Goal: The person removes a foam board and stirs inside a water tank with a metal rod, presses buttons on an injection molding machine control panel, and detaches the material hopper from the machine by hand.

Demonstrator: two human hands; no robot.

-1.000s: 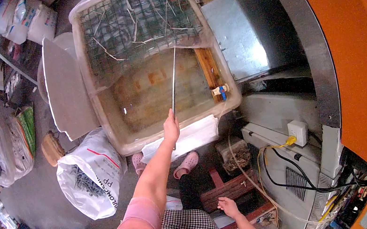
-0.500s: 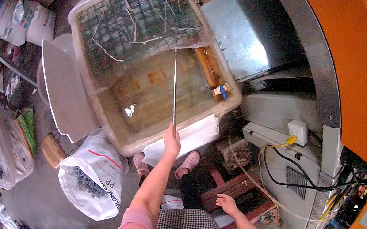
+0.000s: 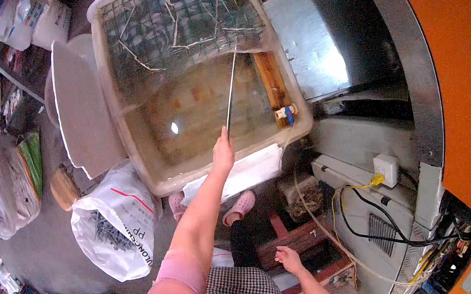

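Observation:
My left hand [image 3: 224, 153] is closed around a thin metal rod [image 3: 232, 91]. The rod reaches over the water of a large pale tub [image 3: 141, 176], its far tip by the near edge of a green mesh [image 3: 169, 32]. Thin white strips lie across that mesh. Low on the right, my right hand [image 3: 289, 259] hangs loosely bent with its fingers partly apart, holding nothing. It is nearest to a reddish-brown wooden frame [image 3: 289, 241] below the tub.
A white sack [image 3: 116, 225] of dark pieces stands left of the tub, near a pale board [image 3: 83, 109]. White paper [image 3: 234, 177] hangs at the tub's front edge. A blue-handled valve [image 3: 287, 113] is inside its right corner. Cables [image 3: 376, 235] and an orange machine [image 3: 469, 81] are right.
My left hand has moved forward and slightly right with the rod, and the rod's tip has shifted farther over the mesh edge. My right hand has hardly moved.

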